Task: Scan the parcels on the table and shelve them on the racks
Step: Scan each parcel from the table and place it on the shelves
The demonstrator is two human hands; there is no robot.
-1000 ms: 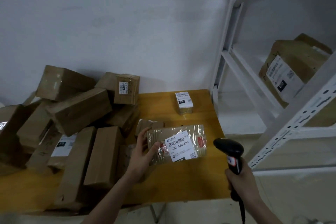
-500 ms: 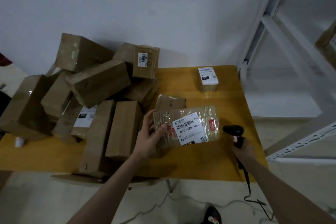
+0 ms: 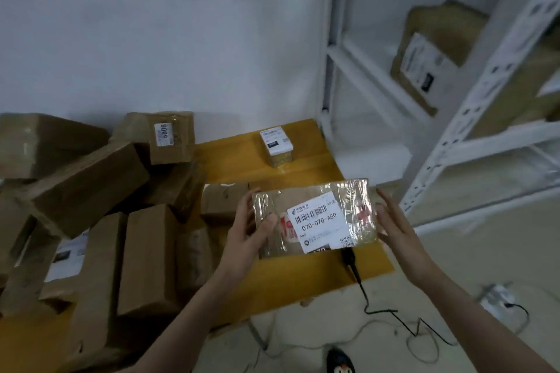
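Two hands of mine meet on one flat brown cardboard parcel wrapped in clear tape (image 3: 315,218), held up above the near right part of the yellow wooden table (image 3: 291,285). My left hand (image 3: 248,239) grips its left end, thumb curled over the top face and fingers behind the edge. My right hand (image 3: 394,224) lies against the right end with the fingers nearly straight and spread, pressing rather than curling round it. The parcel's white shipping label (image 3: 318,221) faces me and reads 070-070-A80 under a barcode. Just below the parcel's lower edge the black handheld scanner (image 3: 348,257) rests on the table, partly hidden, and its black cable (image 3: 394,312) runs off the table edge down to the floor. Left of my left arm lies a heap of plain brown cardboard boxes (image 3: 100,236), leaning on one another, some with white labels. Farther back, a small brown box with a white label on top (image 3: 277,147) stands alone near the wall. To the right stands a white metal rack (image 3: 472,118), and on one of its shelves leans a large brown labelled box (image 3: 433,51), blurred.
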